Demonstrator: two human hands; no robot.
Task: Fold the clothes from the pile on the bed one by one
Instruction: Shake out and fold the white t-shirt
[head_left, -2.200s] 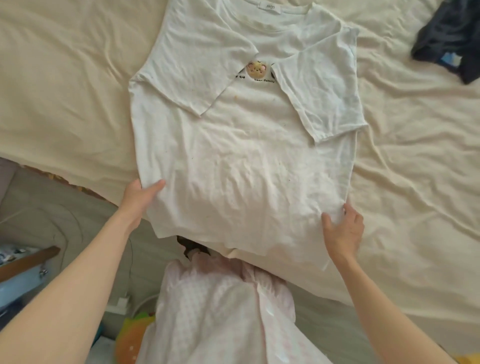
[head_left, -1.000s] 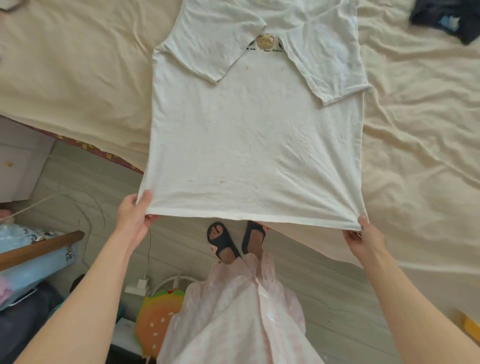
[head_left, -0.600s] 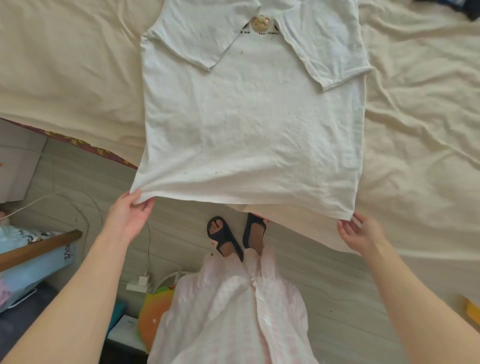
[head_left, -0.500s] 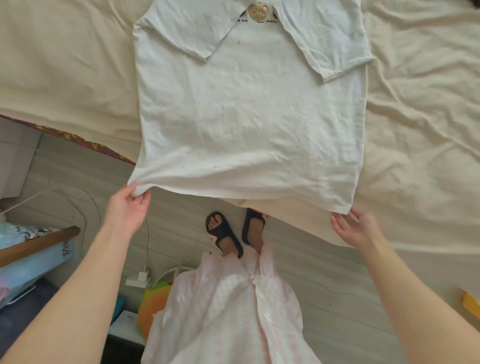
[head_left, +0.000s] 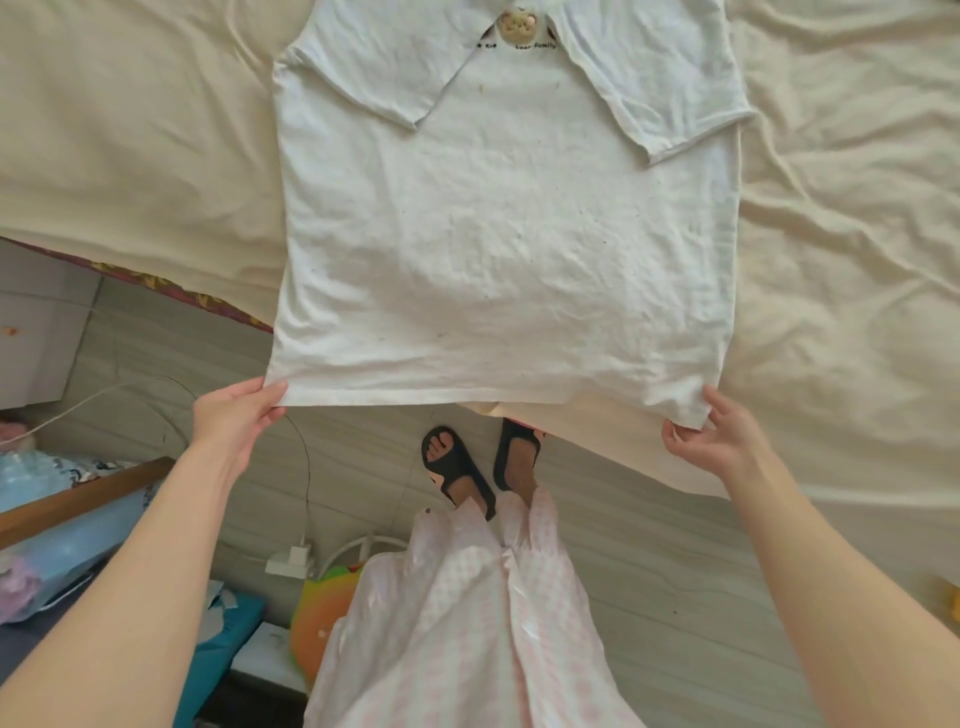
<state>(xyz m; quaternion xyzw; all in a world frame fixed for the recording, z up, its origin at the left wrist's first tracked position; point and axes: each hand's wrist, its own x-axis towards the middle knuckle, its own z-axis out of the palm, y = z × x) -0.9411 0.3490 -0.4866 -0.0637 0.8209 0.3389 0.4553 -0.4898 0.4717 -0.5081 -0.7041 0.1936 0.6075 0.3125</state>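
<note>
On the grey floor (head_left: 649, 561) below the bed's edge we see our feet in black sandals (head_left: 457, 470), a white power adapter (head_left: 290, 561) with its cable, a burger-shaped cushion (head_left: 319, 618), and a wooden rail (head_left: 78, 499) at left.

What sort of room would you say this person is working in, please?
Most likely a home bedroom: a bed sheet covers a bed, a white T-shirt is being folded on it, and a charger lies on the wood-look floor.
</note>
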